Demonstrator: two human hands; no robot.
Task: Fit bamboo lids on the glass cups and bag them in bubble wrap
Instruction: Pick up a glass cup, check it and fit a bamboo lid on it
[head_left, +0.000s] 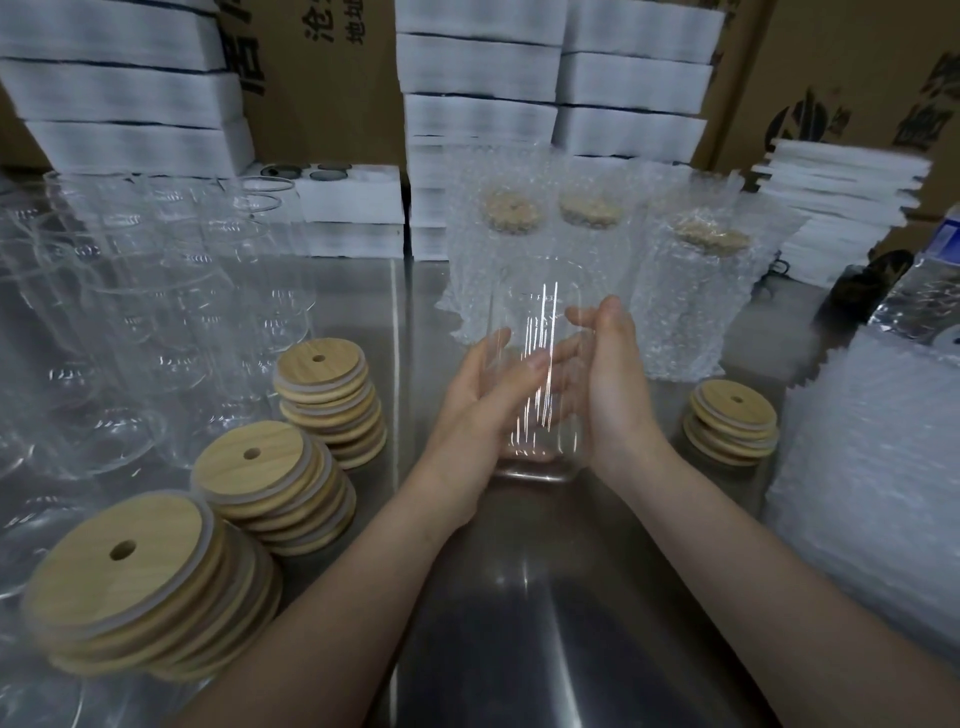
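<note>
Over the middle of the steel table (519, 597) I hold a clear, lidless glass cup (540, 322) between both hands. My left hand (478, 410) cradles its left side with fingers curved behind the glass. My right hand (615, 384) grips the right side, fingertips curled near the cup's upper part. Stacks of round bamboo lids, each with a small hole, stand at the front left (140, 587), left of centre (270, 478), further back (330, 395) and to the right (732, 421). Three lidded cups in bubble wrap (691, 296) stand behind my hands.
Many bare glass cups (130, 312) crowd the left of the table. A pile of bubble wrap bags (872, 467) lies at the right edge, with a plastic water bottle (930, 291) behind it. White foam boxes (478, 67) and cardboard cartons (831, 78) line the back.
</note>
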